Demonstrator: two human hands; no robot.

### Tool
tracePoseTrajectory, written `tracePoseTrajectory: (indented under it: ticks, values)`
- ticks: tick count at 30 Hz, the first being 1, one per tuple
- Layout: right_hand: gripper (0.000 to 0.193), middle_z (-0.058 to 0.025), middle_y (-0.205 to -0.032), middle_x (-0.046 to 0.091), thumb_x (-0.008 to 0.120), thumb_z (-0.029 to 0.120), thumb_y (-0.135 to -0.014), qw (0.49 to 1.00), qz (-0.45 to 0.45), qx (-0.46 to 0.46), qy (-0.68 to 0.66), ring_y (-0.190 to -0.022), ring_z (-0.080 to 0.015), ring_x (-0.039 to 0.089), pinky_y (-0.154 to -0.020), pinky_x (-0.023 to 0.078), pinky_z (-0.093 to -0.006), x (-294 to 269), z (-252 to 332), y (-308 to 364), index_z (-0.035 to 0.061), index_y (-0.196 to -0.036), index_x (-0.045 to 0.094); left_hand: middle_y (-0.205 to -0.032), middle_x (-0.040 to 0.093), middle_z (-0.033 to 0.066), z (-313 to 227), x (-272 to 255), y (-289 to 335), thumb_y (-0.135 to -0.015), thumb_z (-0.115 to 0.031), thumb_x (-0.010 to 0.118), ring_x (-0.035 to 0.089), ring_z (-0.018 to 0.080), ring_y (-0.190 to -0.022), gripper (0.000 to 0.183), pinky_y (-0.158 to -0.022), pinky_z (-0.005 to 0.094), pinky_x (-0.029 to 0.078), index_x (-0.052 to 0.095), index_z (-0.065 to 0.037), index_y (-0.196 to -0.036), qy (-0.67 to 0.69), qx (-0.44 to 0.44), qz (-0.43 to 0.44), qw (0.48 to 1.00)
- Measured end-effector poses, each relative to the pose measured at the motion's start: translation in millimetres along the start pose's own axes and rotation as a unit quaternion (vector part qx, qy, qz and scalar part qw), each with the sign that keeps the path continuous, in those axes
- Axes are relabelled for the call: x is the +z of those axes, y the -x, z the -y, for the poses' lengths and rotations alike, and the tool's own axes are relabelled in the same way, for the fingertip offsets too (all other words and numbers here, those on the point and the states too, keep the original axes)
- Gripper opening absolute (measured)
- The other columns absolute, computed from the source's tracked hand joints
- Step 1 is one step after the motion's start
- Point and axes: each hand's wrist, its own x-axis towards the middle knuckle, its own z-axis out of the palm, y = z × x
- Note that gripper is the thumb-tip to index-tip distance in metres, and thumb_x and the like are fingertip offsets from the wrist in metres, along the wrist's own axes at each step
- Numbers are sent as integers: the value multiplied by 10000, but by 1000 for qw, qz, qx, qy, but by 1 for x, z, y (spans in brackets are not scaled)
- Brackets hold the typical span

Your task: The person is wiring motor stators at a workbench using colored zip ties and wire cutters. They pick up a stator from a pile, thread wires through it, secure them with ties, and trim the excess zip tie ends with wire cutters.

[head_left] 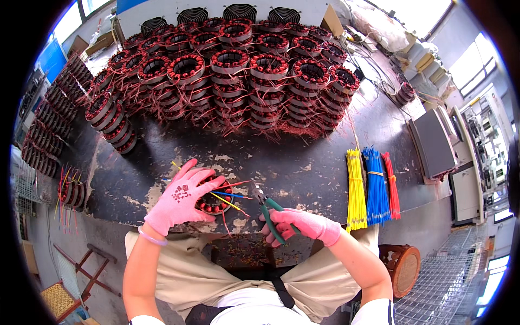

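Note:
My left hand [183, 194], in a pink glove, lies over a motor stator [221, 204] near the table's front edge, its fingers spread around the ring. Red, blue and yellow wires stick out of the stator to the right; a short yellow end shows beyond my fingers. In my right hand [295, 225], also gloved in pink, is a pair of green-handled pliers [274, 206]. Their metal jaws point up and left, close to the wire ends. I cannot tell whether the jaws touch a wire.
Tall stacks of stators [227, 81] fill the back of the table, with a shorter stack [111, 122] to the left. On the right lie bundles of yellow wires [355, 189], blue wires [376, 187] and red wires [391, 187]. A grey box [432, 142] stands beyond them.

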Motion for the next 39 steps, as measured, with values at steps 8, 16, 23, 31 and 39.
tracePoseTrajectory:
  ticks: [8, 16, 23, 31, 39]
  values:
    - [523, -125, -1171, 655, 531, 389, -1066, 999, -22, -24, 15, -1028, -247, 688, -901, 586, -403, 3, 5, -4, 9, -1423, 487, -1366, 590, 133, -1, 1, 0, -556, -405, 919, 563, 301, -1282, 1010, -1247, 513, 288, 550, -176, -1468, 31, -7, 4, 999]
    - [462, -59, -1017, 645, 547, 413, -1053, 993, -79, -50, 75, -859, -148, 654, -745, 565, -314, 10, 9, -10, 35, -1319, 536, -1384, 581, 134, 1, 5, 3, -558, -396, 919, 544, 317, -1304, 982, -1243, 515, 286, 568, -148, -1442, 42, -15, -11, 999]
    - [499, -86, -1140, 658, 541, 389, -1065, 999, -35, -30, -4, -989, -194, 682, -850, 564, -367, -5, -5, 15, 45, -1422, 487, -1448, 545, 151, -17, 11, 10, -596, -403, 910, 505, 399, -1336, 937, -1209, 517, 331, 572, -109, -1420, 38, -84, -63, 994]
    - [541, -65, -1131, 658, 541, 422, -1064, 997, -14, 5, 72, -961, -171, 676, -857, 561, -348, 7, 0, 15, 41, -1442, 472, -1456, 543, 159, -10, 12, 7, -610, -403, 902, 501, 404, -1341, 942, -1200, 508, 346, 560, -64, -1419, 81, -58, -35, 994]
    - [515, -83, -1106, 663, 502, 403, -1076, 995, -50, -11, 82, -938, -190, 691, -838, 566, -340, 14, 3, 8, 33, -1433, 493, -1449, 548, 157, -9, 15, 8, -607, -407, 906, 497, 417, -1341, 940, -1193, 509, 355, 566, -58, -1411, 81, -59, -43, 994]
